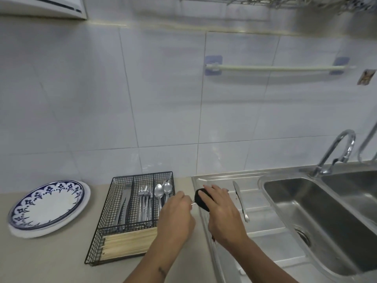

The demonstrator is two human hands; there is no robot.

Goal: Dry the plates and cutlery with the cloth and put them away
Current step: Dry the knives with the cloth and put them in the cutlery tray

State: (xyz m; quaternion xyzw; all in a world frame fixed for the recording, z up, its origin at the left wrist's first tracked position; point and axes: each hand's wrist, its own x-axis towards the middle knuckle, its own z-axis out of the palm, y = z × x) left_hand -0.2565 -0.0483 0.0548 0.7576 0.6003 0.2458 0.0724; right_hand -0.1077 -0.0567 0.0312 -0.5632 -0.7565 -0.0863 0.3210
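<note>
Dark bunched cloth (202, 199) wraps thin cutlery between both hands (204, 213).

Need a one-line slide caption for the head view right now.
Right hand wraps a dark cloth around cutlery pinched by the left hand, beside the wire tray.

Beige stone-look surface (51, 260): at left, stacked round white plates, blue-patterned rim on top (48, 207); at centre, black wire-mesh cutlery tray (130, 218). Adjoining right, stainless-steel sink drainboard (265, 223), bearing one steel table knife (240, 201).
</note>
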